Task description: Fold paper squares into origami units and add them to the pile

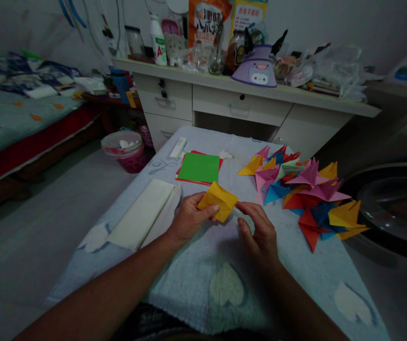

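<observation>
My left hand [189,215] pinches a small yellow folded origami paper [221,201] between thumb and fingers, holding it above the cloth. Creases run across the paper. My right hand [260,232] is just right of it, thumb and fingers apart, with the index fingertip at or very near the paper's right corner. Beyond the yellow piece lies a stack of square paper, green sheet [199,166] on top and red edges showing beneath. To the right of my right hand is a heap of folded paper cranes [310,173] in pink, yellow, blue, red and pale green.
A cloth-covered table [189,284] carries a long cream folded packet [141,213] and a small white box [178,148]. Behind stands a white desk [239,102] with jars, bags and a purple visor [256,66]. A pink bin [127,151] is at left, a washing machine [395,208] at right.
</observation>
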### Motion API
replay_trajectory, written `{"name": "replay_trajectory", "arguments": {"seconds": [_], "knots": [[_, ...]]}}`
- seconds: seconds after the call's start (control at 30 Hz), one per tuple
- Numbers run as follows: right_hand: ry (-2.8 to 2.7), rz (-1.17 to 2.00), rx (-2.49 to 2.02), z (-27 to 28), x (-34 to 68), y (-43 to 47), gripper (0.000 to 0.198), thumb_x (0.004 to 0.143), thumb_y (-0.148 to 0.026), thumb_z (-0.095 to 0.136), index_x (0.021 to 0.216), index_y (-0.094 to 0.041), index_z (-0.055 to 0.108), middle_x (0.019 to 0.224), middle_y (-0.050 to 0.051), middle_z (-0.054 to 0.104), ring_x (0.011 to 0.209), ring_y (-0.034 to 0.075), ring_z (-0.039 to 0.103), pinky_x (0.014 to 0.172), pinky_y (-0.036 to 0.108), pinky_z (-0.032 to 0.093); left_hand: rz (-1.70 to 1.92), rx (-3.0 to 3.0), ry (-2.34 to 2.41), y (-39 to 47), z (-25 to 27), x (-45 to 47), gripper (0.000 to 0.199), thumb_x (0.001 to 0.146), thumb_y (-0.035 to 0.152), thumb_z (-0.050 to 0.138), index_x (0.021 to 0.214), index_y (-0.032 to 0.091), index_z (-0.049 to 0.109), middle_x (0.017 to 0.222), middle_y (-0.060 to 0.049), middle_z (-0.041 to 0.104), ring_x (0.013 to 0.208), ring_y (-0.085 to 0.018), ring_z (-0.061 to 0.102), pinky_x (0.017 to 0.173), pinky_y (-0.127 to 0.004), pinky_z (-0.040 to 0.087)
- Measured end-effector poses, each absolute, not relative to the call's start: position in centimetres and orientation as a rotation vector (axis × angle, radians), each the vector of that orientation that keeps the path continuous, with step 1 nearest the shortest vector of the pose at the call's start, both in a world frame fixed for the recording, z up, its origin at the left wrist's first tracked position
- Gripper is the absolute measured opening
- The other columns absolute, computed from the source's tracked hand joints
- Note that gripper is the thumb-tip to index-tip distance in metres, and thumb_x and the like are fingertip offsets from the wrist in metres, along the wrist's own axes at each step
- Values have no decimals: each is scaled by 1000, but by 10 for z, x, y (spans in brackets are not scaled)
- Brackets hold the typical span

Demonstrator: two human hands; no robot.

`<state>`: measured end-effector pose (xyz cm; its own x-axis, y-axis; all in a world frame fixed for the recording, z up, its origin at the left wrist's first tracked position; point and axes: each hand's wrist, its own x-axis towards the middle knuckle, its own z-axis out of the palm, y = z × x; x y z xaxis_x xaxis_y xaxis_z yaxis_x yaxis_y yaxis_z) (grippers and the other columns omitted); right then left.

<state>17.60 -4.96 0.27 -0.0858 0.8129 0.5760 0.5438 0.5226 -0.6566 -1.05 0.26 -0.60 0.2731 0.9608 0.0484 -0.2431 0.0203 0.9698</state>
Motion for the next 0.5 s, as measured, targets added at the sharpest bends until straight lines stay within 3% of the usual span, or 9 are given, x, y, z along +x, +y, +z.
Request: {"name": "replay_trajectory", "arguments": {"seconds": [0.5], "knots": [[-1804,386,-1103,0,175,-49,43,90,-18,51,132,-26,53,115,10,59,106,23,57,88,42,50,1145,1169,805,0,0,-9,21,72,28,77,87,15,68,75,-1,64,60,-10,56,58,-23,48]]}}
